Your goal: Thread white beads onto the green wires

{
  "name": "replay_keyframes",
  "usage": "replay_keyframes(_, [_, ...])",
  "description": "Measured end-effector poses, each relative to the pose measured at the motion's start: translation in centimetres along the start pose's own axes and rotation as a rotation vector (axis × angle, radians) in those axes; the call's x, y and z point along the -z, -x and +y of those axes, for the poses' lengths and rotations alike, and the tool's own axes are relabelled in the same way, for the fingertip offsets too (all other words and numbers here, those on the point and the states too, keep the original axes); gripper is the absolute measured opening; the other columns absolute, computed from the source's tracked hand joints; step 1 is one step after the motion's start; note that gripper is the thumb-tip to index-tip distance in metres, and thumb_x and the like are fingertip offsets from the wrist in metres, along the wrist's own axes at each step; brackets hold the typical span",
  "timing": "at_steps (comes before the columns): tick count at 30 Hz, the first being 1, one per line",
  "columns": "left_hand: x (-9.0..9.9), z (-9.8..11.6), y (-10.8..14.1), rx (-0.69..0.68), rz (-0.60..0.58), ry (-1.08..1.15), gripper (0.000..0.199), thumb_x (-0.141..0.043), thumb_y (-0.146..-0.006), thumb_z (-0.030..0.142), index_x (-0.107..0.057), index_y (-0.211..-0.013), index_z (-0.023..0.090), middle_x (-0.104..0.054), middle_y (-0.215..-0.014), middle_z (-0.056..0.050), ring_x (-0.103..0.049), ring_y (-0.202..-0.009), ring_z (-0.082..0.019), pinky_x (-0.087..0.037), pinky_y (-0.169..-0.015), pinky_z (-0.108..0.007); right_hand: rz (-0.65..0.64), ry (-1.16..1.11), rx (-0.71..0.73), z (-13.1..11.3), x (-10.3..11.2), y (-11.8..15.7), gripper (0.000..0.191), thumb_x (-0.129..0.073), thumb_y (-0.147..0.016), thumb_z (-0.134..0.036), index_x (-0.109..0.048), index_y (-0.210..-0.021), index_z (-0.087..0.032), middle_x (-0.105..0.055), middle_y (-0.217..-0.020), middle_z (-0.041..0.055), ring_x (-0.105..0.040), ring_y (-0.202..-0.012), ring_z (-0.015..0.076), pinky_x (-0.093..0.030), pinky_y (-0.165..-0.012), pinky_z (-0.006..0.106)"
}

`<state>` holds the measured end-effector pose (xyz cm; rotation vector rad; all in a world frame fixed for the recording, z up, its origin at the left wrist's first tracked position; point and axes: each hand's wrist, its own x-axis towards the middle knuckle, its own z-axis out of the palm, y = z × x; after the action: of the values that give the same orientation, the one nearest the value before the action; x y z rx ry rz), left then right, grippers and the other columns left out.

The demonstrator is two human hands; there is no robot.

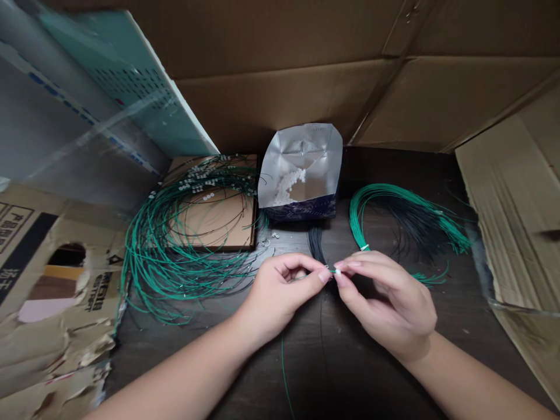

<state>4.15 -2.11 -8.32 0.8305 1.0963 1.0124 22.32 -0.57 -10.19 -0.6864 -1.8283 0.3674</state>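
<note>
Close together over the dark tabletop, both hands are closed in a pinch. My left hand point(280, 286) grips a thin green wire point(285, 373), whose tail hangs below it. Between the thumb and index finger of my right hand point(385, 297) is a small white plastic piece point(338, 272), right at the wire's end near the left fingertips. Whether the wire sits inside the piece I cannot tell. Just behind the fingers lies a bundle of black wires point(315, 244). An open foil-lined bag point(301, 146) beyond it holds many small white pieces point(291, 182).
On the left, loose green and black wires with white ends point(175, 280) sprawl across a brown board point(219, 224). A tied green wire bundle point(356, 224) curves at right beside black wires point(413, 224). Cardboard walls point(280, 64) enclose the dark table point(371, 385).
</note>
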Motion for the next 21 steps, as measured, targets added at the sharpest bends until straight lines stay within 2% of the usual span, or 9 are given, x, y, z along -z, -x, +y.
replay_keyframes(12, [-0.25, 0.08, -0.04, -0.012, 0.020, -0.036, 0.016, -0.085, -0.072, 0.029, -0.078, -0.071, 0.015, -0.075, -0.073, -0.004, -0.061, -0.069, -0.013, -0.049, -0.069, -0.024, -0.019, 0.009, -0.007, 0.22, 0.06, 0.19, 0.047, -0.076, -0.080, 0.007, -0.069, -0.119, -0.018, -0.077, -0.096, 0.0064, -0.075, -0.086, 0.0177, -0.065, -0.077, 0.032])
replay_keyframes(18, [-0.26, -0.07, 0.02, -0.044, 0.044, -0.107, 0.015, -0.081, -0.073, 0.030, -0.077, -0.071, 0.015, -0.074, -0.071, -0.005, -0.055, -0.064, -0.012, -0.044, -0.062, -0.024, -0.046, 0.025, -0.007, 0.32, 0.14, 0.31, 0.046, -0.076, -0.081, 0.006, -0.068, -0.120, -0.017, -0.077, -0.096, 0.0064, -0.075, -0.088, 0.0176, -0.064, -0.080, 0.033])
replay_keyframes(21, [-0.28, -0.10, 0.00, -0.064, 0.046, -0.116, 0.014, -0.080, -0.073, 0.029, -0.077, -0.070, 0.015, -0.074, -0.072, -0.005, -0.058, -0.065, -0.013, -0.046, -0.063, -0.025, -0.055, 0.036, -0.002, 0.34, 0.19, 0.24, 0.046, -0.076, -0.082, 0.006, -0.067, -0.120, -0.017, -0.078, -0.096, 0.0064, -0.076, -0.087, 0.0178, -0.064, -0.080, 0.034])
